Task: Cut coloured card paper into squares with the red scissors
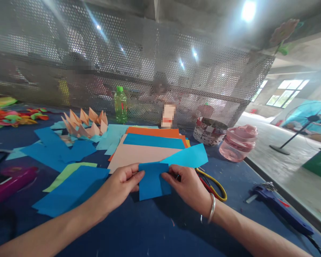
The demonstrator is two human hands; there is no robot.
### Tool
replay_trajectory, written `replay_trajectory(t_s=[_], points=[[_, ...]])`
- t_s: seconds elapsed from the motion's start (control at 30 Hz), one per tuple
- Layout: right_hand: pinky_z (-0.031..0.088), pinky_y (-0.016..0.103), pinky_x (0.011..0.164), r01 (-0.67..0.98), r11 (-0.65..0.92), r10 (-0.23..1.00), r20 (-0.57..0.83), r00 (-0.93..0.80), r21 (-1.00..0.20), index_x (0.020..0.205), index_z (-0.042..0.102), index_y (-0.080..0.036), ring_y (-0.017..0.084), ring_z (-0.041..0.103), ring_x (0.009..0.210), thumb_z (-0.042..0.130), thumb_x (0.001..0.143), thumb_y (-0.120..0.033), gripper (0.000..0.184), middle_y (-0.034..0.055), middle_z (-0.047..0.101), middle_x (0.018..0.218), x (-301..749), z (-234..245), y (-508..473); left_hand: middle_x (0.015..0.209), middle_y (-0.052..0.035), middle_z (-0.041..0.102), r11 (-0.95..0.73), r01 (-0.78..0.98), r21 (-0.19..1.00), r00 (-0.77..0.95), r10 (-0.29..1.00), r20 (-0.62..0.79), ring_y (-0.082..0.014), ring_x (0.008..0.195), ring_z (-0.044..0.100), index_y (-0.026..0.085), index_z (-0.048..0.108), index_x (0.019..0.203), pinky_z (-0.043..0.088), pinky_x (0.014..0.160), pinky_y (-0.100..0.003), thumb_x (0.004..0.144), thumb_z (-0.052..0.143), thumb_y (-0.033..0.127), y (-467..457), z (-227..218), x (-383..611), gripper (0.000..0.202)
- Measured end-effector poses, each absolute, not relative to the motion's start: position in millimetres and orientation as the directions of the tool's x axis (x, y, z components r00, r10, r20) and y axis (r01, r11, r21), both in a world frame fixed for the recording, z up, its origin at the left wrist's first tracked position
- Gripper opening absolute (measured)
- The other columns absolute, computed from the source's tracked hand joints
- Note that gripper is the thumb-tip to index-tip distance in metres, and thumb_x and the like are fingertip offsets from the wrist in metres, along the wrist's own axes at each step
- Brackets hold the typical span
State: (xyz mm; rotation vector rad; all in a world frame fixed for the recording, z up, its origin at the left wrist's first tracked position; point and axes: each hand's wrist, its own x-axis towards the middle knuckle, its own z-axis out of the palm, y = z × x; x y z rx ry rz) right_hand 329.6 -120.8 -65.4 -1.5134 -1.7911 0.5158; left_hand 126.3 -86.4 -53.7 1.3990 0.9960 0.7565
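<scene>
Blue paper piece [151,184], mid-view, held up just over the dark blue tabletop [139,232] between both hands. Left hand [125,178] pinches its 9 o'clock edge, thumb pressed to forefinger; right hand [186,182] pinches the 3 o'clock edge, its other fingers curled, partly hidden. Two-edge grip probably keeps it flat and steady, lower edge free. From the piece: blue sheets [77,187] at 9, mixed paper stack [139,151] at 12, light-blue strip [189,156] at 2, scissors [210,188] at 3; likely kept within reach. Blue hot-glue gun [283,207] well apart, just past 3, presumably out of the way.

Look: plain, deep blue, roughly rectangular, fairly straight edges. Darker band near right edge; fold or shadow, can't tell.
</scene>
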Motion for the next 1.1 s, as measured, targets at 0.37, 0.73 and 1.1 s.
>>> replay_trajectory(t_s=[0.37, 0.73, 1.1], points=[[0.035, 0.022, 0.043, 0.602, 0.032, 0.999, 0.036, -0.006, -0.798, 0.056, 0.058, -0.018, 0.012, 0.053, 0.045, 0.049, 0.089, -0.06, 0.054, 0.0004, 0.057, 0.048, 332, -64, -124, 0.073, 0.0016, 0.073, 0.101, 0.068, 0.993, 0.346, 0.931, -0.119, -0.0194, 0.071, 0.066, 0.025, 0.069, 0.073, 0.054, 0.073, -0.029, 0.067, 0.075, 0.05, -84, -45, 124, 0.026], [0.052, 0.024, 0.063, -0.254, 0.107, 0.993, 0.091, 0.073, -0.961, 0.089, 0.066, -0.022, 0.016, 0.064, 0.078, 0.072, 0.079, -0.049, 0.029, 0.0011, 0.066, 0.082, 325, -68, -124, 0.066, 0.0008, 0.071, 0.154, -0.033, 0.988, 0.28, 0.95, -0.139, -0.017, 0.061, 0.065, 0.022, 0.067, 0.077, 0.052, 0.058, -0.026, 0.075, 0.073, 0.044, -73, -50, 113, 0.022], [0.045, 0.027, 0.052, 0.08, 0.006, 0.998, 0.011, 0.064, -0.997, 0.067, 0.063, -0.016, 0.014, 0.054, 0.051, 0.075, 0.072, -0.052, 0.038, 0.0022, 0.064, 0.059, 321, -68, -126, 0.062, 0.0001, 0.068, 0.188, 0.039, 0.981, 0.383, 0.905, -0.188, -0.0183, 0.059, 0.064, 0.021, 0.067, 0.076, 0.052, 0.055, -0.028, 0.073, 0.071, 0.05, -83, -46, 119, 0.029]])
